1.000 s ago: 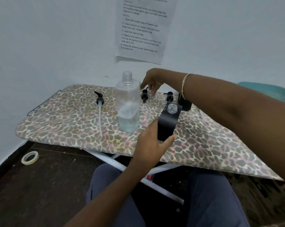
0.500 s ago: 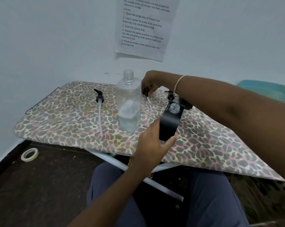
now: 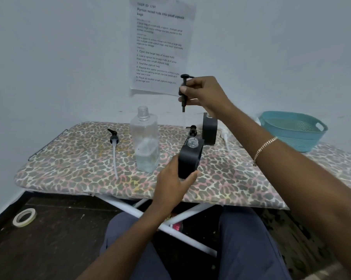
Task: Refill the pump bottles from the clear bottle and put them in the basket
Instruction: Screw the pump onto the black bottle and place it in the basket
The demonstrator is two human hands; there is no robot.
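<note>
Above the far side of the leopard-print ironing board (image 3: pixel 69 158), the right hand (image 3: pixel 209 96) pinched a black pump head (image 3: pixel 183 91) at its collar, thumb and fingers curled round it. The nozzle was uppermost and the pale dip tube hung below, too faint against the wall to trace fully. Nearer the body, the left hand (image 3: pixel 170 182) gripped a black pump bottle (image 3: pixel 189 158) round its lower half, tilted, its threaded neck bare and open. The clear bottle (image 3: pixel 145 142) stood upright on the board just beside it, uncapped, with liquid in its lower part. A second black bottle (image 3: pixel 210 128) stood behind. A spare pump (image 3: pixel 113 138) lay left of the clear bottle, and another pump (image 3: pixel 192 130) lay between the two black bottles. The teal basket (image 3: pixel 291 130) sat at the board's right end, well apart. The pump head looked light and stiff at the collar — the sensible place to hold it — while its thin tube would likely flex and might drip. The black bottle seemed smooth, flat-sided plastic, best clasped across its faces low down. Its fill level could not be told through the opaque wall.
</note>
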